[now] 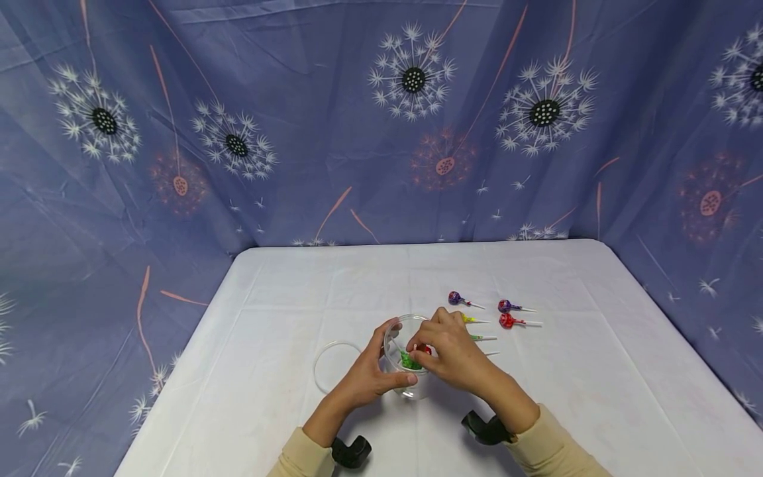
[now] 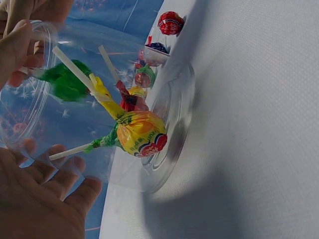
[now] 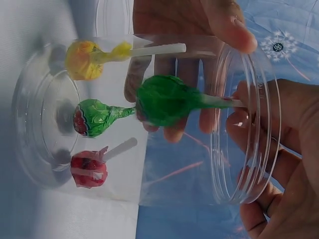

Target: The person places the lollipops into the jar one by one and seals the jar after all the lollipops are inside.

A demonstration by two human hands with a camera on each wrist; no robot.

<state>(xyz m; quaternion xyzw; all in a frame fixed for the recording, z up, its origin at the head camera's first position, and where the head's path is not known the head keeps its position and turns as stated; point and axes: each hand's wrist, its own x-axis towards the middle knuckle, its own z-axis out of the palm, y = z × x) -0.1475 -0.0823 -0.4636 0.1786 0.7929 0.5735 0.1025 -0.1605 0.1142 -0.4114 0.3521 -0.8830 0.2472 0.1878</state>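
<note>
My left hand (image 1: 372, 379) holds a clear plastic jar (image 1: 411, 395) round its side, thumb in front and fingers behind. The jar stands upright on the table. At its open mouth my right hand (image 1: 456, 350) pinches the white stick of a green lollipop (image 3: 167, 99), whose wrapped head hangs inside the jar above the others. On the jar's bottom lie a yellow lollipop (image 3: 84, 59), another green one (image 3: 94, 118) and a red one (image 3: 88, 169), sticks pointing up.
Right of the jar lie several lollipops, among them two purple ones (image 1: 455, 298) and a red one (image 1: 507, 320); my right hand partly hides some. A clear round lid (image 1: 318, 361) lies left of the jar. A patterned blue curtain (image 1: 334, 132) hangs behind the white table (image 1: 286, 285).
</note>
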